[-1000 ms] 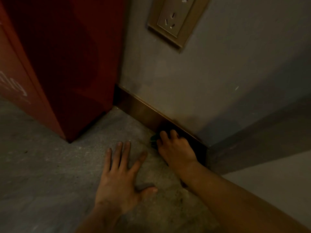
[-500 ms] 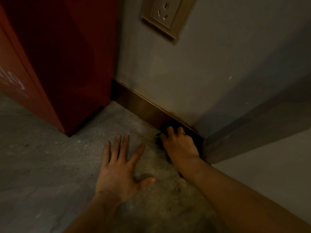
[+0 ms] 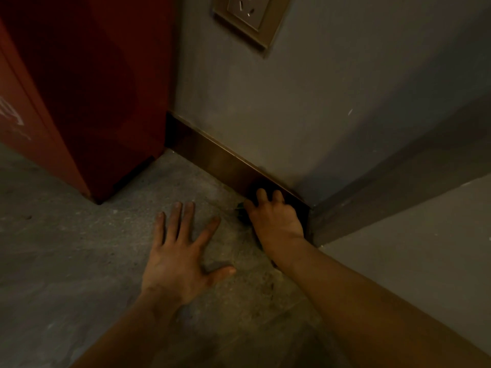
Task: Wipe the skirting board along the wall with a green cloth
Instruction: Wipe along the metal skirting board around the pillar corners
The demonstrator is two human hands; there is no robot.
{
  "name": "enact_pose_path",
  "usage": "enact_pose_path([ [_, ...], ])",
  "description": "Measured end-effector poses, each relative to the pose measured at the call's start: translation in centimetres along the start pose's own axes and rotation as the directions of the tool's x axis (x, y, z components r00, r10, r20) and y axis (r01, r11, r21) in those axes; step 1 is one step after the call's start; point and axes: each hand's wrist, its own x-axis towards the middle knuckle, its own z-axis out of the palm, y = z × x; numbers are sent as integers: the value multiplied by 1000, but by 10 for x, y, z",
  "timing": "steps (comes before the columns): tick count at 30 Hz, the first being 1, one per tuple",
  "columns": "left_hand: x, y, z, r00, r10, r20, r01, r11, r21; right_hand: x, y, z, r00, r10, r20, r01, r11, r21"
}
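Observation:
A dark brown skirting board (image 3: 212, 160) runs along the foot of the grey wall, from a red cabinet to the wall's outer corner. My right hand (image 3: 275, 221) presses against the board's right end, near that corner, fingers curled over a green cloth (image 3: 240, 208). Only a small dark-green edge of the cloth shows at the left of the hand; the rest is hidden under it. My left hand (image 3: 180, 258) lies flat on the concrete floor, fingers spread, holding nothing, a little left of the right hand.
A tall red cabinet (image 3: 87, 102) stands on the floor at the left, against the board's left end. A wall socket (image 3: 249, 14) sits high on the grey wall. Right of the corner a second wall face (image 3: 398, 261) runs toward me.
My right hand with the cloth has slid a short way right along the board toward the corner. The left hand stays planted on the floor. The view has tilted slightly.

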Motion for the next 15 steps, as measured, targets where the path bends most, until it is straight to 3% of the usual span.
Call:
enact_pose_path([
  [5, 0, 1, -2, 1000, -7, 5, 7, 1000, 12, -2, -2, -6, 999, 49, 21, -51, 993, 104],
  [9, 0, 2, -3, 1000, -10, -5, 10, 1000, -12, -6, -2, -17, 992, 81, 92, -105, 952, 288],
  [15, 0, 1, -4, 1000, 3, 0, -3, 1000, -28, -20, -11, -28, 994, 49, 101, -88, 897, 433],
])
